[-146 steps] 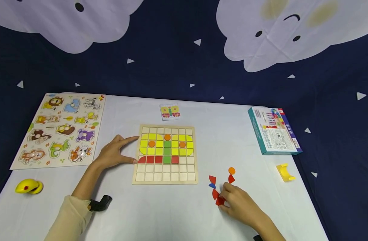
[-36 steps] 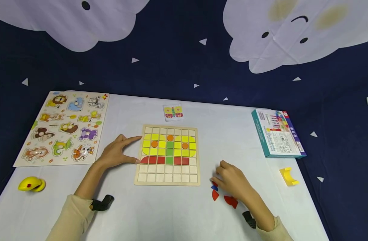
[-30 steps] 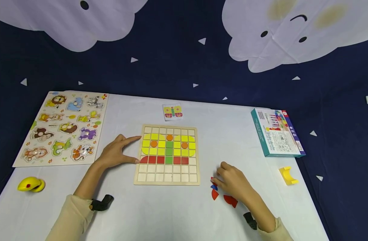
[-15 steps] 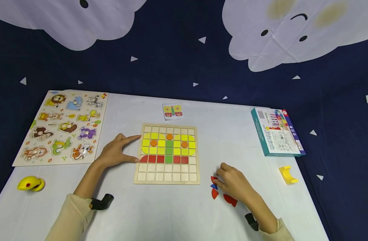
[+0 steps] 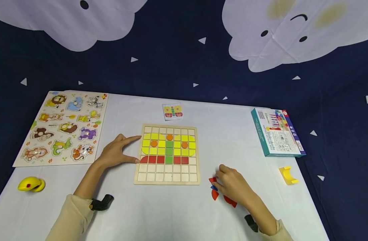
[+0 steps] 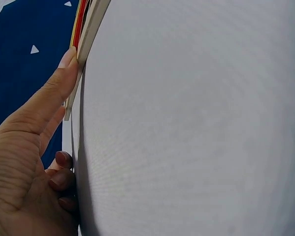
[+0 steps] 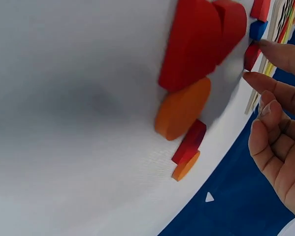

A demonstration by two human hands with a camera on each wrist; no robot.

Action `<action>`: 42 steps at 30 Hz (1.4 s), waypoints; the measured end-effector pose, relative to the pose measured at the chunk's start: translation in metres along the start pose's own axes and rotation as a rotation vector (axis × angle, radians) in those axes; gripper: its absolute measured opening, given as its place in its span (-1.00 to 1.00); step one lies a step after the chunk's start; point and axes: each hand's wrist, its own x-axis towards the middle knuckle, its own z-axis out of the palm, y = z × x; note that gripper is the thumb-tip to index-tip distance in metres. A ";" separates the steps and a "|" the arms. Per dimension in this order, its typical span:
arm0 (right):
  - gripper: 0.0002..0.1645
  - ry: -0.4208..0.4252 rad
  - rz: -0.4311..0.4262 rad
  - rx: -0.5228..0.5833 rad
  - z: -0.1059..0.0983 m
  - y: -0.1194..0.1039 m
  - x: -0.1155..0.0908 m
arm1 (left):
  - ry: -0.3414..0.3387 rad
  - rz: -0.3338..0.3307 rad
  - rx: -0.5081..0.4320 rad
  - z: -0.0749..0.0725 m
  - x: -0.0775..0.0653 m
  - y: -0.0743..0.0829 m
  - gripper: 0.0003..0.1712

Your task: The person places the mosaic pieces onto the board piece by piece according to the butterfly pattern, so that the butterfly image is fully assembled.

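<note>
My left hand (image 5: 114, 153) rests beside a wooden grid board (image 5: 167, 182), straight thumb and index fingertips touching its left edge; the other fingers curl under. Yellow, green, red and orange tiles fill part of the grid; the lowest two rows are bare wood. Right of the board, my right hand (image 5: 233, 184) pinches a red quarter-round tile (image 7: 252, 56) between thumb and index finger, low at the table. A blue tile (image 5: 214, 188) and another red tile (image 5: 214, 194) lie beside it. More red tiles (image 5: 230, 201) are below the palm. Orange discs (image 7: 184, 109) show in the right wrist view, hidden by the hand from above.
A butterfly pattern card (image 5: 172, 111) lies behind the board. An animal puzzle board (image 5: 62, 129) and a yellow toy (image 5: 31, 183) sit at left. On the right are a teal-edged box (image 5: 278, 132) and a yellow curved block (image 5: 288, 175).
A second red square now lies right of the green column, compared with the earliest frame. My right hand has moved to the upper red tile and shifted it slightly left. The left hand stays put.
</note>
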 end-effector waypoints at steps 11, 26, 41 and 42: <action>-0.81 0.080 0.021 -0.057 0.001 -0.001 0.008 | -0.007 -0.010 -0.014 0.002 -0.001 0.000 0.12; -0.78 0.015 0.139 0.040 0.003 -0.010 0.013 | 0.000 -0.002 -0.015 0.000 -0.002 0.001 0.12; -0.69 0.011 0.241 0.169 0.008 -0.010 0.021 | 0.002 0.006 -0.001 0.000 0.000 0.000 0.12; -0.69 0.013 0.233 0.171 0.008 -0.010 0.022 | 0.002 0.006 -0.002 0.000 0.000 0.000 0.12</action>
